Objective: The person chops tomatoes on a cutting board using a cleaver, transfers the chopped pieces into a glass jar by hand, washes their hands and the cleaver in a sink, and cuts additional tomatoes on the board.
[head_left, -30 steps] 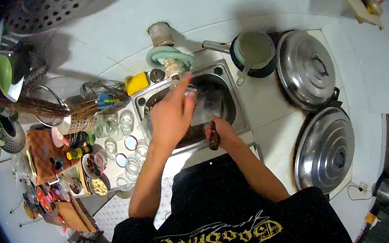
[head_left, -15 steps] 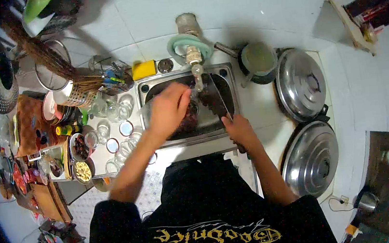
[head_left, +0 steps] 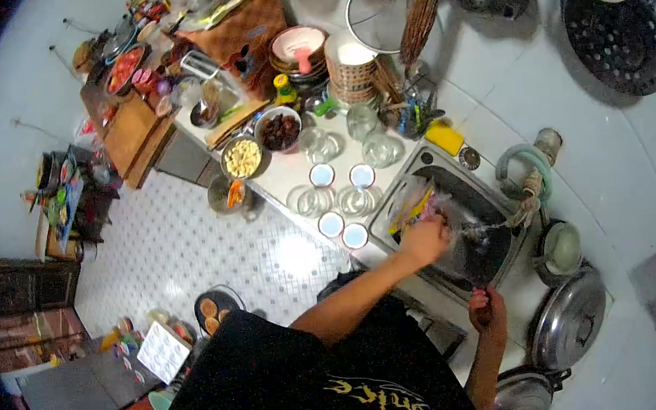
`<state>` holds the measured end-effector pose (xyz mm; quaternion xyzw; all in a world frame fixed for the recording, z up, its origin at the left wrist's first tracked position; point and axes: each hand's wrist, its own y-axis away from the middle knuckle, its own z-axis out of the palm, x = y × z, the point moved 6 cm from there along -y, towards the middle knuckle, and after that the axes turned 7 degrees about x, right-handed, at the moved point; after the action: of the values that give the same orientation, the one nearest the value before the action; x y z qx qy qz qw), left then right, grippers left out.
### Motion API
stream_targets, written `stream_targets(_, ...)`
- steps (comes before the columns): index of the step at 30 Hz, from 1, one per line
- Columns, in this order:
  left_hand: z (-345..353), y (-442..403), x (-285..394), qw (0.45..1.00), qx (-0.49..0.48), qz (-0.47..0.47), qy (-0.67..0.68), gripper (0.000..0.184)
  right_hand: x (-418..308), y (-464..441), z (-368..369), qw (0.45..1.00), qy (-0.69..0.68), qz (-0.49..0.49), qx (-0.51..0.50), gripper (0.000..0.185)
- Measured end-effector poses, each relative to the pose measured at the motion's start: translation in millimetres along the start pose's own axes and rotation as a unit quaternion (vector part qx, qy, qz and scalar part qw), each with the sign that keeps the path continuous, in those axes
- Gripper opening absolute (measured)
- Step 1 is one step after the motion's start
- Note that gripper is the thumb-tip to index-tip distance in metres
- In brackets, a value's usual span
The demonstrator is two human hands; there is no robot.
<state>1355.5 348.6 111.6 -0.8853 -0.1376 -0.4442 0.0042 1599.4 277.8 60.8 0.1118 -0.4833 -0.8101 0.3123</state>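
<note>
My left hand (head_left: pixel 427 242) is over the near-left side of the metal sink (head_left: pixel 507 265), its fingers closed at a crumpled plastic bag (head_left: pixel 411 213) with yellow and pink colours. The part of the bag under my fingers is hidden. At the sink's near-right rim, my right hand (head_left: pixel 486 310) is wrapped around the dark handle of a knife; its blade is hard to make out against the dark basin. Water runs from the cloth-wrapped tap (head_left: pixel 527 209) into the basin.
Several glass jars (head_left: pixel 321 144) and white-topped lids (head_left: pixel 330 223) stand left of the sink. Beyond them are a bowl of dark pieces (head_left: pixel 280 129) and a bowl of pale cloves (head_left: pixel 243 158). A yellow sponge (head_left: pixel 443 137) lies behind the sink; a lidded pot (head_left: pixel 573 331) sits right.
The view has swung to the left. My left hand has moved from the middle of the sink to the bag at its left side. My right hand still grips the knife, now nearer the sink's rim.
</note>
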Motion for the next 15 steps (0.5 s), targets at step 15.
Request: stream_targets(15, -40, 38, -43, 0.974, 0.029, 0.015, 0.225, 0.03, 83, 59, -11, 0.989, 0.074, -0.073, -0.106, 0.027)
